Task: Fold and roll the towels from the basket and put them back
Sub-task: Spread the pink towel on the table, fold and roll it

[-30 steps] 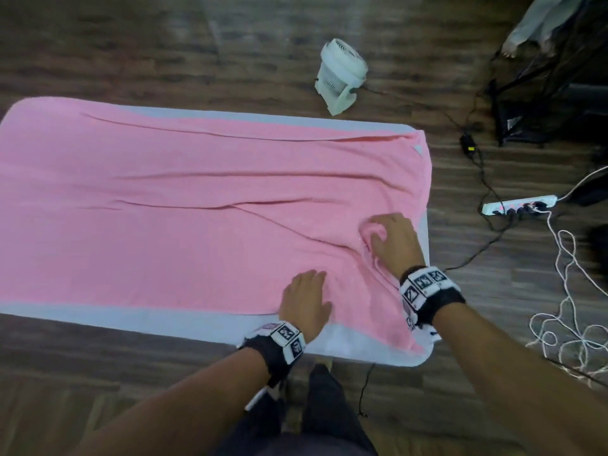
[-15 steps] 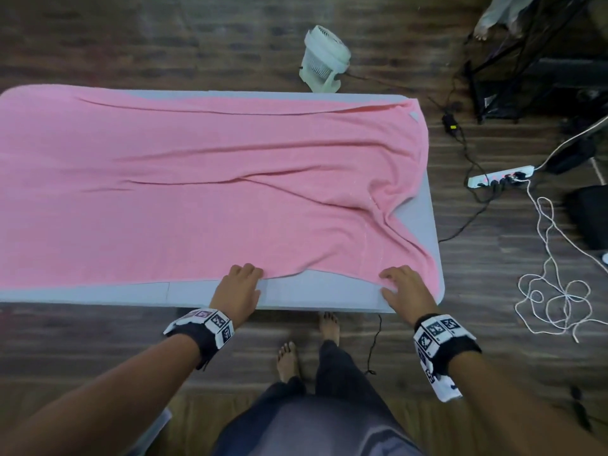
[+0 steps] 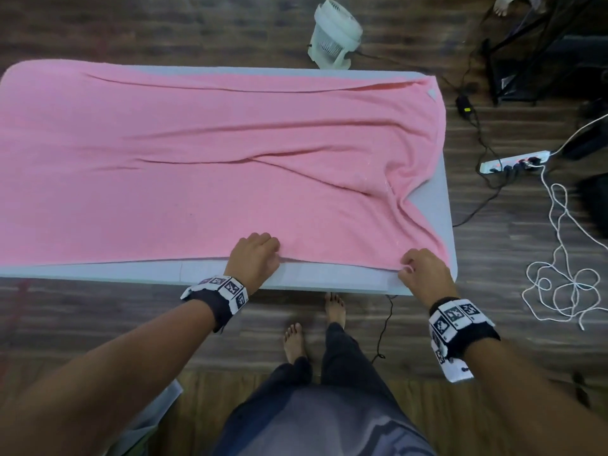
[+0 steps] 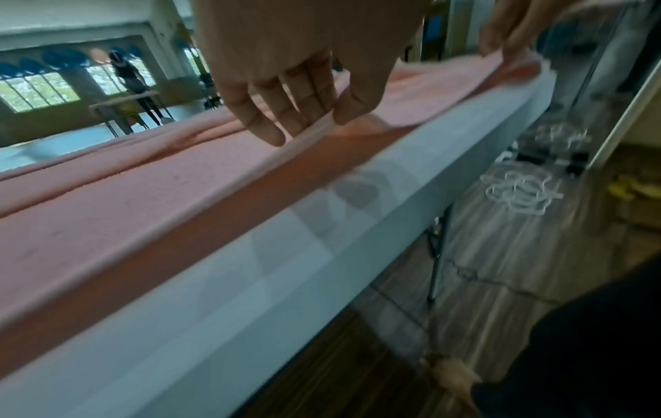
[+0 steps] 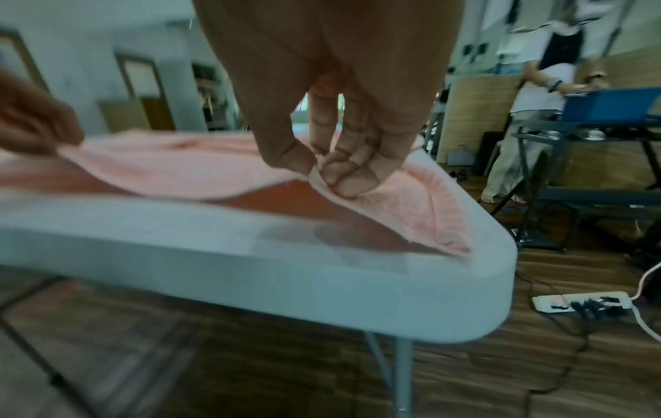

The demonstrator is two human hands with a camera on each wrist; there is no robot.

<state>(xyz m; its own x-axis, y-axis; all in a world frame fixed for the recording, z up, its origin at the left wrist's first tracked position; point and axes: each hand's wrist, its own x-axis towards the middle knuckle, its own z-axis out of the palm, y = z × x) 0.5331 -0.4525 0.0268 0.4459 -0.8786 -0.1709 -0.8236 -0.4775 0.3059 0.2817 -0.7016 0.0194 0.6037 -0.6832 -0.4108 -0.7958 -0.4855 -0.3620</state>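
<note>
Pinching the near hem of the towel [image 3: 210, 166], both hands sit at the table's [image 3: 329, 278] front edge. The left hand [image 3: 255, 258] nips the hem between thumb and curled fingers [image 4: 286, 113] about midway along; the right hand [image 3: 422, 273] does the same close to the near right corner, lifting the cloth slightly off the top. The pink towel lies spread and creased across nearly the whole table. A fan [image 3: 335, 36] and power strip [image 3: 513, 162] are on the floor beyond.
</note>
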